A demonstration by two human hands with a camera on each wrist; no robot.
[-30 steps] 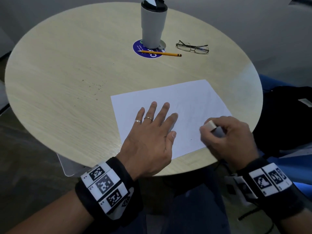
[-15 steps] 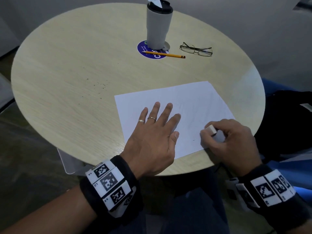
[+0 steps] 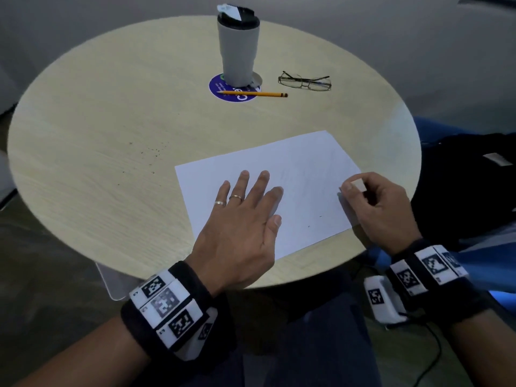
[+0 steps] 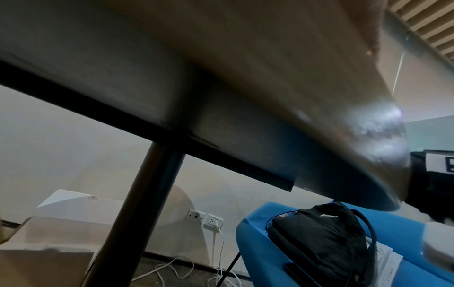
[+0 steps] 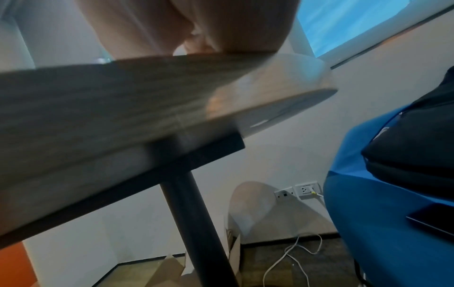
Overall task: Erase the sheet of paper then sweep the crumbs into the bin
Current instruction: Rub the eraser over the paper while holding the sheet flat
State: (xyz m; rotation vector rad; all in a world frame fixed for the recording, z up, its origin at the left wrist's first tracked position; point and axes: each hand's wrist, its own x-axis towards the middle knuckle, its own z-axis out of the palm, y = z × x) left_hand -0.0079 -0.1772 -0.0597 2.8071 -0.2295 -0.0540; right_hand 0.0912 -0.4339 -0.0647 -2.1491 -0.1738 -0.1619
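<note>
Two hands work at the near edge of the round wooden table [image 3: 111,129]. Since half a second ago the right hand [image 3: 382,208] has slid up and outward along the sheet of paper [image 3: 307,174], from the near right part toward the right edge, while the left hand [image 3: 240,227] has stayed flat in the same spot. The left hand's fingers are straight and spread, pressing the sheet down near its left half; two rings show on them. The right hand's thumb and forefinger are curled round a small white eraser [image 3: 358,184], pinching it, with the eraser's lower end meeting the paper just at the right edge. Faint grey pencil marks remain on the sheet between the two hands, and a couple of dark specks lie on its near right part.

Farther left on the tabletop, well apart from the sheet, dark crumbs [image 3: 150,155] are scattered. At the far side a grey travel mug [image 3: 238,48] stands on a blue round sticker [image 3: 223,89]; a yellow pencil [image 3: 254,93] lies across it, with eyeglasses [image 3: 304,81] just beside.

From under the table, the black pedestal leg [image 4: 137,213], a blue seat [image 4: 258,233] bearing a black backpack [image 4: 319,238], wall sockets and white cables on the floor show.
</note>
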